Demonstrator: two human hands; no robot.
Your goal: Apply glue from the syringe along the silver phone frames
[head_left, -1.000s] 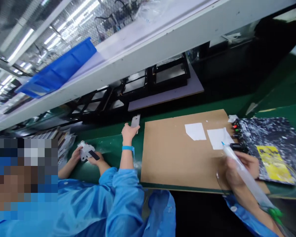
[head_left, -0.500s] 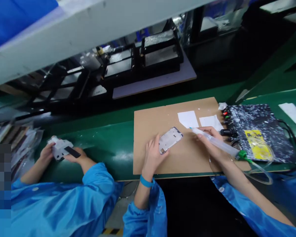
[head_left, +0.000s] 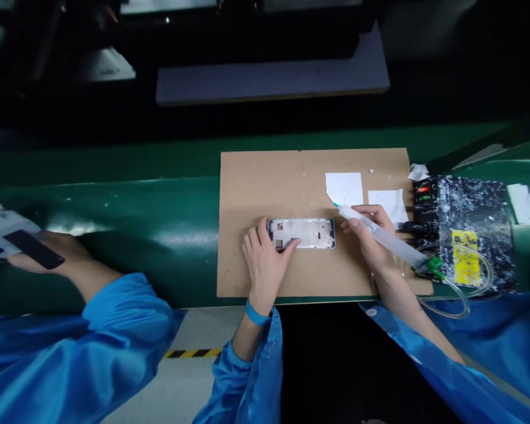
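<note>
A white phone frame [head_left: 307, 232] lies flat on a brown board [head_left: 265, 182]. My left hand [head_left: 265, 262] rests on the frame's left end, fingers pressing it down onto the board. My right hand [head_left: 371, 238] is closed round a clear dispensing syringe [head_left: 386, 238], whose blue tip sits just above the frame's right end. A green fitting [head_left: 433, 265] at the syringe's rear joins a clear hose [head_left: 463, 300].
A black speckled control box [head_left: 468, 229] with red and green lights stands right of the board. Two white paper squares [head_left: 344, 187] lie on the board's far side. A co-worker's arm [head_left: 92, 282] in a blue sleeve holds a white part [head_left: 4, 229] at left. A green belt [head_left: 136, 200] runs beneath.
My left hand brought the phone frame from the belt's far side down onto the board and laid it level. My right hand moved the syringe tip over to the frame. The view tilted downward.
</note>
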